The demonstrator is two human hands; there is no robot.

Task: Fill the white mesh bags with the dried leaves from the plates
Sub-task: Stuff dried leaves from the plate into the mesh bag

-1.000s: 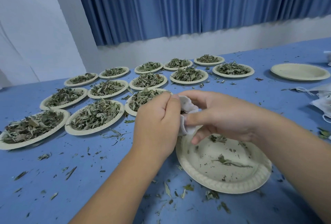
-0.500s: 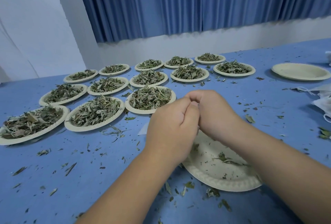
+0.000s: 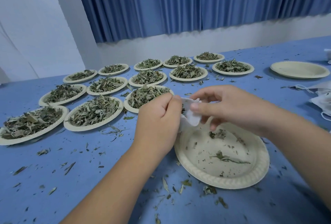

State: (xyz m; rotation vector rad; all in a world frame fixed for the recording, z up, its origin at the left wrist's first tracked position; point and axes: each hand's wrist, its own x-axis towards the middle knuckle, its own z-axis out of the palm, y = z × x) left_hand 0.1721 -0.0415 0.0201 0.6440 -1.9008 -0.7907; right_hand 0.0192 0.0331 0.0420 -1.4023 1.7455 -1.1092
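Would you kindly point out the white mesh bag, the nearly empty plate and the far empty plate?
white mesh bag (image 3: 193, 118): head view, front cloth face.
nearly empty plate (image 3: 223, 182): head view, near rim.
far empty plate (image 3: 300, 69): head view, bare middle.

Person's body in view: two arms, elbow-side to fingertips.
- Left hand (image 3: 157, 121): bare, broad rounded back, soft knuckle line.
- Right hand (image 3: 232, 105): bare, fingers (image 3: 209, 93) plump and tapering; short-trimmed nail (image 3: 194, 105) shows on thumb.
- Left forearm (image 3: 114, 179): bare along whole visible length, smooth, widening toward lower frame edge.
- Right forearm (image 3: 295, 143): bare likewise, smooth, thickest near right frame edge.
- Both wrists bare.
- Arm outlines slightly soft from wide-angle lens.
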